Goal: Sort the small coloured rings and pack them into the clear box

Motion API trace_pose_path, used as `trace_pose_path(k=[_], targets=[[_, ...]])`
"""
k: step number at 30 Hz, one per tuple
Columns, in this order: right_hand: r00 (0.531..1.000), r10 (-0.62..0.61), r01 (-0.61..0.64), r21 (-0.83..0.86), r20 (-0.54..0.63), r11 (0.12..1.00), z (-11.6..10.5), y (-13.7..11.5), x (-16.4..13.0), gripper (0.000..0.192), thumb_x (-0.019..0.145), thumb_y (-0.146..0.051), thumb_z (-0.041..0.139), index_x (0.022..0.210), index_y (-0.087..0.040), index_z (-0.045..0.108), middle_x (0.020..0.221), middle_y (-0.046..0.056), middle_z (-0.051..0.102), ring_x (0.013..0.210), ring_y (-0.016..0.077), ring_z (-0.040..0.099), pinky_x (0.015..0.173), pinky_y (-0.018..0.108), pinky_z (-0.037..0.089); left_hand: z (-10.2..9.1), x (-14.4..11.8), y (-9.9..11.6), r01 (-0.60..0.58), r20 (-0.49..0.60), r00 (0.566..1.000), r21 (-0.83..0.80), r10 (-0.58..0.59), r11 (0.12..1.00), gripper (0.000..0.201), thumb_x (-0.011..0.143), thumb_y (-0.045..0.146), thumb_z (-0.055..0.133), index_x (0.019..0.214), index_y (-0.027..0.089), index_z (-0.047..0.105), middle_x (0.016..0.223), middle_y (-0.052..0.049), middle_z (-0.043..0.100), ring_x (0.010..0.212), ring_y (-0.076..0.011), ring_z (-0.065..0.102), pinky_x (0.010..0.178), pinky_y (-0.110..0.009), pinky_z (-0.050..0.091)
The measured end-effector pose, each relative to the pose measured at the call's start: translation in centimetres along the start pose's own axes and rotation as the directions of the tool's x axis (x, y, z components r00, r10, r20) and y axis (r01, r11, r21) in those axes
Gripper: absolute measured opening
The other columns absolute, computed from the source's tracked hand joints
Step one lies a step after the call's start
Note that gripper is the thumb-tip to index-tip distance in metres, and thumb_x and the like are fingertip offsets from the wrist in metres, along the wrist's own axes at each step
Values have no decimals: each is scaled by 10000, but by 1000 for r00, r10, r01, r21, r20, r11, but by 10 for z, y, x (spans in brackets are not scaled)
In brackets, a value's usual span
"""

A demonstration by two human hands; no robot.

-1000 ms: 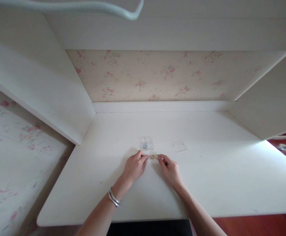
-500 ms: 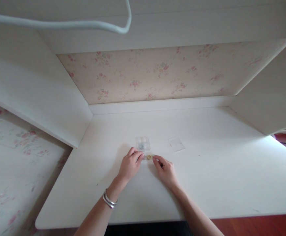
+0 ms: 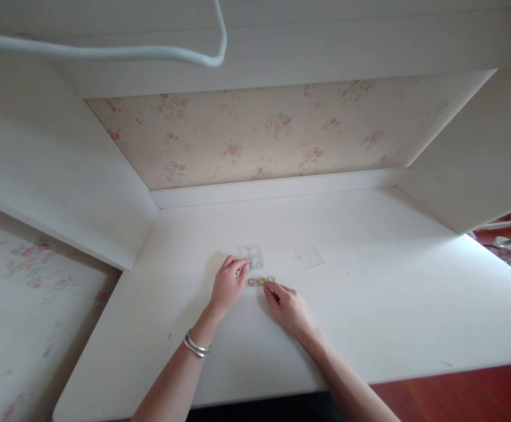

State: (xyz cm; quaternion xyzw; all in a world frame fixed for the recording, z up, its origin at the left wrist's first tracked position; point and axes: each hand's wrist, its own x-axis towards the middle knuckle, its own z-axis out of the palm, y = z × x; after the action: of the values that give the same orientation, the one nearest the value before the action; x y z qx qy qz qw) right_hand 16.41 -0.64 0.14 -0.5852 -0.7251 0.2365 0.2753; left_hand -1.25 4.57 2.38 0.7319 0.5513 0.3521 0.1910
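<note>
Three small rings lie in a row on the white table: a silvery-copper ring (image 3: 252, 282), a gold ring (image 3: 262, 281) and a greenish ring (image 3: 271, 279). Just behind them stands a clear compartment box (image 3: 250, 252) with small ring-like pieces in its near part. My left hand (image 3: 229, 282) has its thumb and fingers drawn together at the box's near left side; anything between them is too small to name. The fingertips of my right hand (image 3: 287, 303) are pinched at the right edge of the gold ring, and I cannot tell whether they grip it.
A flat clear lid (image 3: 310, 256) lies right of the box on the white table (image 3: 370, 305). White side panels and a low back ledge (image 3: 282, 184) enclose the table's far side. A white cable or tube (image 3: 150, 54) crosses above. Metal objects (image 3: 510, 243) show beyond the right edge.
My left hand has moved from the silvery-copper ring back to the clear box. My right fingertips have shifted left from the greenish ring to the gold ring. The view has turned slightly.
</note>
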Motion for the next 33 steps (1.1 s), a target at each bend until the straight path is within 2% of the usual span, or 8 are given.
trace_pose_path(k=[3,6,13,22,28,33], targets=[[991,-17,43,-196,130,980,-3,-15,5,309,914,-330,382,1153,-333,578,904,-5,705,717,148,649,621,217,406,-9,-16,-7,59,14,998,-68,-58,996,232,905,295,447,969,205,651,919,-41,599,812,-134,581,717,-237,483],[981,11,56,-338,193,939,-5,-29,15,307,917,-344,383,1167,-342,562,900,10,708,737,176,659,616,236,401,-13,-30,-14,105,32,994,-116,-102,988,235,901,318,455,952,204,654,896,-39,598,760,-129,573,689,-236,479],[968,-7,113,-409,252,905,-3,-38,27,317,948,-313,325,1041,-298,628,924,22,700,798,165,651,628,226,385,-15,-42,-23,146,52,989,-197,-138,969,250,898,349,457,934,208,659,854,-33,587,702,-123,552,652,-238,461],[990,-21,57,-257,143,965,-5,-38,26,320,926,-343,368,960,-303,683,876,1,714,773,145,648,648,199,397,-20,-44,-23,166,71,986,-253,-153,953,267,892,362,458,930,197,665,868,-39,601,688,-120,557,632,-231,468],[999,23,-27,-177,-22,984,-15,-30,49,321,907,-356,389,982,-284,693,825,11,717,734,143,644,645,196,411,-20,-47,-22,133,81,990,-235,-117,963,257,906,317,434,938,196,659,855,-34,589,684,-115,548,644,-237,466],[1000,30,-30,-227,-1,974,-12,-25,64,289,883,-354,431,971,-307,702,842,4,721,775,150,652,667,205,416,-19,-51,-22,103,79,993,-202,-89,974,228,904,275,444,944,199,656,874,-37,591,749,-122,570,679,-236,476]])
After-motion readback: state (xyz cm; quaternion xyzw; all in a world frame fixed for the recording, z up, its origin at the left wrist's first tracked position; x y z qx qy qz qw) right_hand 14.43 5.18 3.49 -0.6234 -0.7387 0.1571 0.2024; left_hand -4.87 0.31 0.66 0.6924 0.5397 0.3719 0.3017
